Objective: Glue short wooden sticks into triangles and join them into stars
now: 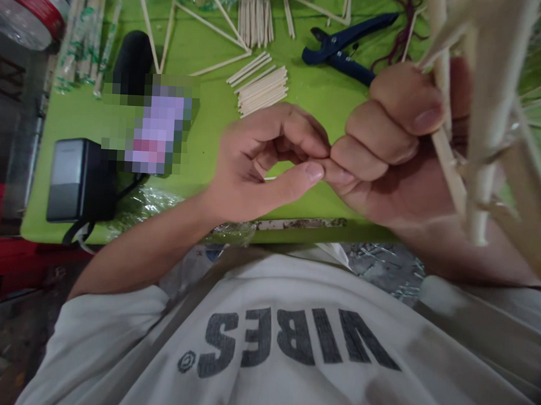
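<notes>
My right hand [383, 130] is curled into a fist around a frame of joined wooden sticks [495, 111]. The frame rises close to the camera at the right and looks blurred. Thumb and fingertips of my left hand [259, 159] pinch together against the little finger of my right hand. Whatever lies between those fingertips is too small or hidden to make out. Just beyond my left hand are a bundle of short cut sticks [263, 90] and, farther back, a second bundle [256, 21]. Dark blue cutters [337, 49] lie open beyond my right hand.
On the green table [211, 124] are a pixelated phone [161, 124], a black cylinder [133, 62], a grey-black box [67, 180] and wrapped chopsticks [86, 33]. Bent stick pieces [211, 27] lie at the back. A stained strip [301, 224] and clear plastic wrap [152, 205] lie near the front edge.
</notes>
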`<state>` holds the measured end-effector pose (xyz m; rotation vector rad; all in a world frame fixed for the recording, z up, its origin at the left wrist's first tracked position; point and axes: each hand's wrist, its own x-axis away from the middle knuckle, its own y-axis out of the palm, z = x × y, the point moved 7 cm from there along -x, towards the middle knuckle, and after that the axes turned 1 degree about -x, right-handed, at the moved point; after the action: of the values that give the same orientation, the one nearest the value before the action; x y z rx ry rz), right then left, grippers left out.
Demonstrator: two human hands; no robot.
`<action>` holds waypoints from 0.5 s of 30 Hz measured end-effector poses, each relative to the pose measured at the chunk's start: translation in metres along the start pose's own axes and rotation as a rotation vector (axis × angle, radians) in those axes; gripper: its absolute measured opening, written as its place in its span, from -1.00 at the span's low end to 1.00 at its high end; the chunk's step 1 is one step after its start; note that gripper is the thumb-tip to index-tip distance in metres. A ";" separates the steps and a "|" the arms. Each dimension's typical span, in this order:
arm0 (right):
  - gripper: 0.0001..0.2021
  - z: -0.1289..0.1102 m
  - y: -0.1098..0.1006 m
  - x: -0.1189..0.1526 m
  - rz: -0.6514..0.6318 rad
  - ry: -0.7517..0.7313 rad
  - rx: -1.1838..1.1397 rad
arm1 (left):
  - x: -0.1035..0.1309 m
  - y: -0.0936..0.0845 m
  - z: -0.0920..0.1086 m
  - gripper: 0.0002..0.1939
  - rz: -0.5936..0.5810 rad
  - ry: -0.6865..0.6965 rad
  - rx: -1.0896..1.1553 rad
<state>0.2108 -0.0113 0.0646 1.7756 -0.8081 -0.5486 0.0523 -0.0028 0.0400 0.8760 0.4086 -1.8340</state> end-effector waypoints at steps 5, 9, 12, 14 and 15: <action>-0.50 0.004 0.011 -0.008 0.087 -0.035 -0.018 | -0.001 0.003 -0.009 -0.73 0.003 -0.005 -0.028; -0.52 0.002 0.019 -0.012 0.086 -0.091 -0.004 | 0.001 0.005 -0.004 -0.62 -0.019 -0.090 0.020; -0.47 0.002 0.017 -0.012 0.099 -0.062 0.138 | 0.003 0.009 0.000 -0.64 -0.098 -0.168 0.084; -0.46 0.001 0.014 -0.011 0.096 -0.045 0.208 | 0.003 0.009 0.002 -0.66 -0.122 -0.179 0.092; -0.46 0.002 0.014 -0.010 0.087 -0.038 0.214 | 0.003 0.008 0.001 -0.68 -0.112 -0.184 0.084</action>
<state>0.1992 -0.0073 0.0767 1.9179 -0.9963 -0.4525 0.0581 -0.0086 0.0399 0.7451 0.2704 -2.0280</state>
